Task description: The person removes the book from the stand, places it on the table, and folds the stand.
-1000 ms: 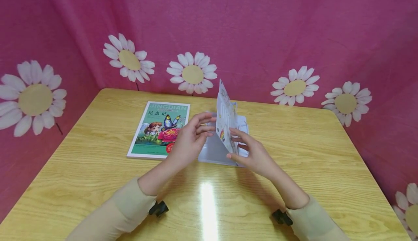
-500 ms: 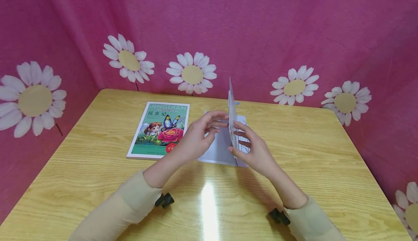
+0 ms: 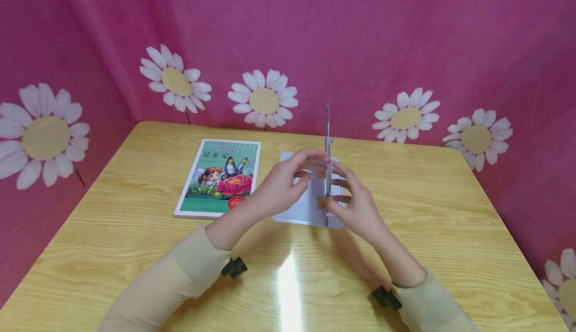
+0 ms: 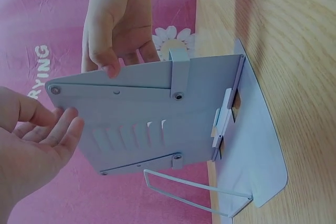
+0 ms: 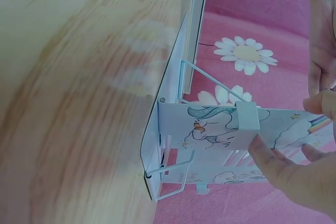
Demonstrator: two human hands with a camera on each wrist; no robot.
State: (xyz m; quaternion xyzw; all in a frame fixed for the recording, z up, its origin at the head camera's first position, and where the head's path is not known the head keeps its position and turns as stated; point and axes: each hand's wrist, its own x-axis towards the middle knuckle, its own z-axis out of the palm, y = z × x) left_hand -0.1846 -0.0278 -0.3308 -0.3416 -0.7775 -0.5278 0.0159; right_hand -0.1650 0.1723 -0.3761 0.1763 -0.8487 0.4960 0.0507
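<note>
A white metal book stand [image 3: 329, 137] stands on the table, its panel raised upright and seen edge-on in the head view. The flat base [image 3: 299, 214] lies beneath it. Unicorn and rainbow drawings cover the panel's printed face [image 5: 210, 127] in the right wrist view; its plain back [image 4: 136, 108] shows slots and folded metal arms. My right hand [image 3: 360, 209] grips the panel's near edge, thumb and fingers on opposite sides. With loosely bent fingers, my left hand [image 3: 283, 184] is at the back side near the top; firm contact cannot be told.
To the left, a green-covered children's book [image 3: 218, 177] lies flat on the wooden table [image 3: 432, 212]. Wire legs [image 4: 189, 187] stick up from the stand's base. A pink cloth [image 3: 342, 47] with daisies hangs behind the table's far edge.
The stand's panel has swung from leaning left to upright, hiding its printed face from the head view. My left hand has moved rightward with it. The book stays in place.
</note>
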